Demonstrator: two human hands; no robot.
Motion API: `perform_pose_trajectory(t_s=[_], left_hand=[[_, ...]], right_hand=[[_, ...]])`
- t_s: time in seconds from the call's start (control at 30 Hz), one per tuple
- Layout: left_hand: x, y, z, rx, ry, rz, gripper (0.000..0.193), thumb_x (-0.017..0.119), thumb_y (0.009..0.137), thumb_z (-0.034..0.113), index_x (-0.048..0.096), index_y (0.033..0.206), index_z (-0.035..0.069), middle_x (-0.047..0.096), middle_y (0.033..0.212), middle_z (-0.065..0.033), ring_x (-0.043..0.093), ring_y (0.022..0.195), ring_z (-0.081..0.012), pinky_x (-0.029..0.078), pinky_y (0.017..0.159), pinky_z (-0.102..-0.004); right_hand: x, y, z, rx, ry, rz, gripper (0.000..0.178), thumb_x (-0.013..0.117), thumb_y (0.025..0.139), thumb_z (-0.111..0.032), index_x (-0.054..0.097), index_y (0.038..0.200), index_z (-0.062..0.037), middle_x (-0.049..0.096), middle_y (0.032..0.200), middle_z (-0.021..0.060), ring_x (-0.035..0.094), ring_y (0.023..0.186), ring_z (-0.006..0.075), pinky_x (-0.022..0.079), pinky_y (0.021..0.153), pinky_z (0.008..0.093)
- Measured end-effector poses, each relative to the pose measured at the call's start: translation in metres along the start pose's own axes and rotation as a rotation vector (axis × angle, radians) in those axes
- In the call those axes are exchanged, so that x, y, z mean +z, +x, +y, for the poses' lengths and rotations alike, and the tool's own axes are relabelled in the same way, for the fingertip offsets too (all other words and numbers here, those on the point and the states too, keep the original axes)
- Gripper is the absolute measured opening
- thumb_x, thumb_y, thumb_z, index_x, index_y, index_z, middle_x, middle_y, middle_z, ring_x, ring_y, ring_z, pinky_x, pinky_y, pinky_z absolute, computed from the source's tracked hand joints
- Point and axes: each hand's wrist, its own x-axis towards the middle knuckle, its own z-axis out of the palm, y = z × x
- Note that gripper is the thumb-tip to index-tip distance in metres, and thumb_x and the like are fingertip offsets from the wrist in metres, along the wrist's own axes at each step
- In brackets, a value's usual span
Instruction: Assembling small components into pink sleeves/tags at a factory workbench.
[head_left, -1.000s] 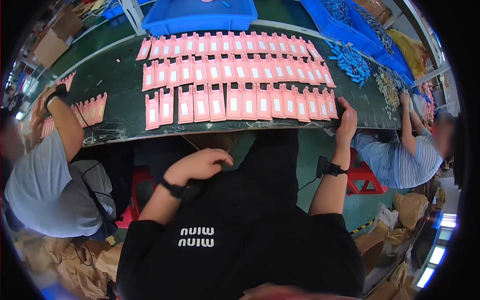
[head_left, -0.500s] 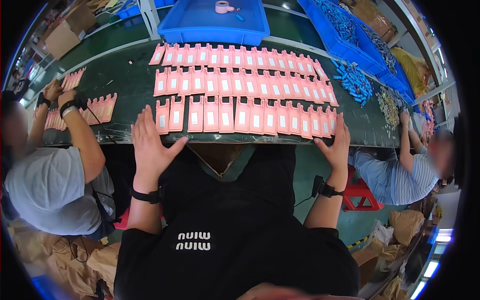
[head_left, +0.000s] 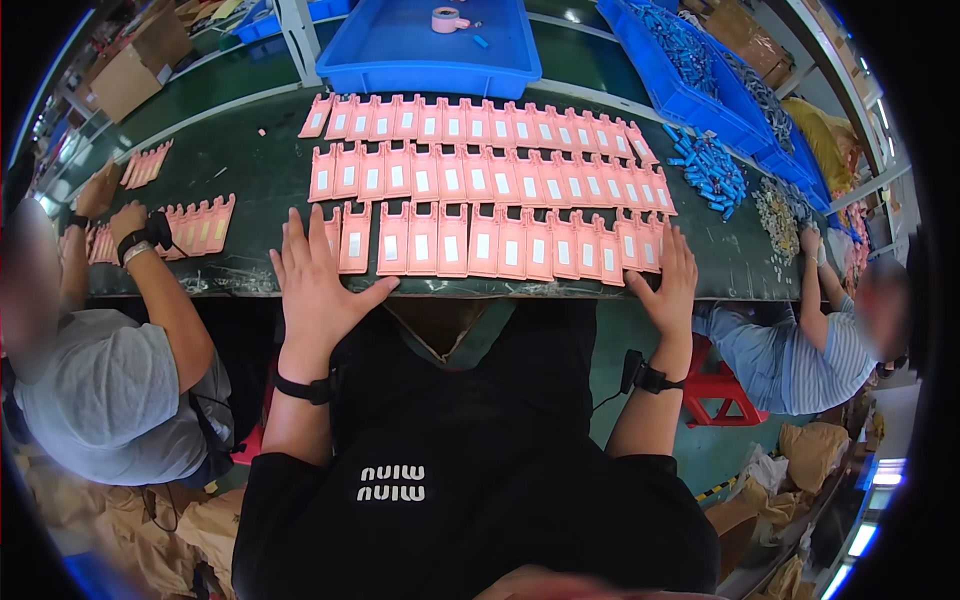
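Note:
Flat pink plastic casings, each with a white rectangular patch, lie side by side in three rows on the dark green table. At the left end of the near row (head_left: pixel 423 240), my left hand (head_left: pixel 318 280) is open, fingers spread and thumb out, partly covering the end casing. Against the right end of that row rests my right hand (head_left: pixel 668 280), also open, its thumb by the lower corner of a casing. Neither hand grips anything. The middle row (head_left: pixel 450 173) and the far row (head_left: pixel 453 122) lie beyond my fingers. A few casings at the near row's right end sit higher than their neighbours.
A blue tray (head_left: pixel 430 80) with a pink tape roll (head_left: pixel 446 19) stands behind the rows. Right are a heap of blue cylinders (head_left: pixel 708 170), small pale parts (head_left: pixel 775 215) and blue bins (head_left: pixel 730 105). Co-workers sit on both sides; the left one handles similar pink casings (head_left: pixel 205 225).
My left hand has moved right, over the near row's left end casing. My right hand has shifted slightly left. The near row's right end casings have moved away from the table's near edge.

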Motion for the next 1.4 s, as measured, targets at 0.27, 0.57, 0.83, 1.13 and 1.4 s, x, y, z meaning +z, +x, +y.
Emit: perform_pose_trajectory(t_s=[0.27, 0.57, 0.83, 1.13, 1.4], left_hand=[[0.003, 0.001, 0.004, -0.015, 0.036, -0.005, 0.137, 0.094, 0.073, 0.070, 0.030, 0.174, 0.003, 0.038, 0.174, -0.0300, 0.033, 0.163, -0.0544, 0.029, 0.125, -0.0798], [0.003, 0.008, 0.014, -0.047, 0.058, -0.059, 0.141, 0.092, 0.069, 0.081, 0.034, 0.171, 0.001, 0.042, 0.170, -0.0323, 0.035, 0.159, -0.0631, 0.027, 0.119, -0.0884], [0.009, 0.012, 0.019, -0.029, 0.079, -0.045, 0.141, 0.088, 0.069, 0.085, 0.035, 0.170, 0.002, 0.044, 0.169, -0.0323, 0.037, 0.158, -0.0645, 0.028, 0.117, -0.0898], [0.003, 0.018, 0.027, -0.058, 0.059, -0.109, 0.135, 0.094, 0.070, 0.075, 0.036, 0.171, 0.005, 0.040, 0.174, -0.0269, 0.032, 0.161, -0.0614, 0.026, 0.122, -0.0864], [0.014, 0.010, 0.023, 0.024, 0.007, 0.081, 0.133, 0.096, 0.068, 0.075, 0.044, 0.165, 0.000, 0.047, 0.164, -0.0326, 0.048, 0.153, -0.0518, 0.035, 0.124, -0.0753]], right_hand=[[-0.001, -0.005, -0.036, 0.041, -0.092, 0.031, 0.147, 0.090, 0.066, -0.082, 0.028, 0.179, -0.0107, 0.024, 0.182, 0.0327, 0.023, 0.167, 0.0558, 0.019, 0.133, 0.0699], [0.010, 0.009, -0.049, 0.043, -0.062, 0.022, 0.153, 0.091, 0.062, -0.085, 0.029, 0.178, -0.0078, 0.026, 0.181, 0.0333, 0.029, 0.164, 0.0592, 0.033, 0.128, 0.0685], [0.012, 0.015, -0.047, 0.041, -0.076, -0.014, 0.146, 0.094, 0.066, -0.077, 0.028, 0.179, -0.0102, 0.026, 0.182, 0.0295, 0.030, 0.164, 0.0578, 0.032, 0.129, 0.0664], [0.014, 0.017, -0.052, 0.063, -0.143, -0.013, 0.143, 0.091, 0.068, -0.080, 0.031, 0.178, -0.0089, 0.031, 0.181, 0.0278, 0.029, 0.165, 0.0563, 0.027, 0.131, 0.0676], [0.027, 0.009, -0.040, 0.130, -0.225, 0.064, 0.135, 0.088, 0.077, -0.077, 0.031, 0.176, -0.0064, 0.033, 0.179, 0.0282, 0.029, 0.165, 0.0552, 0.025, 0.132, 0.0682]])
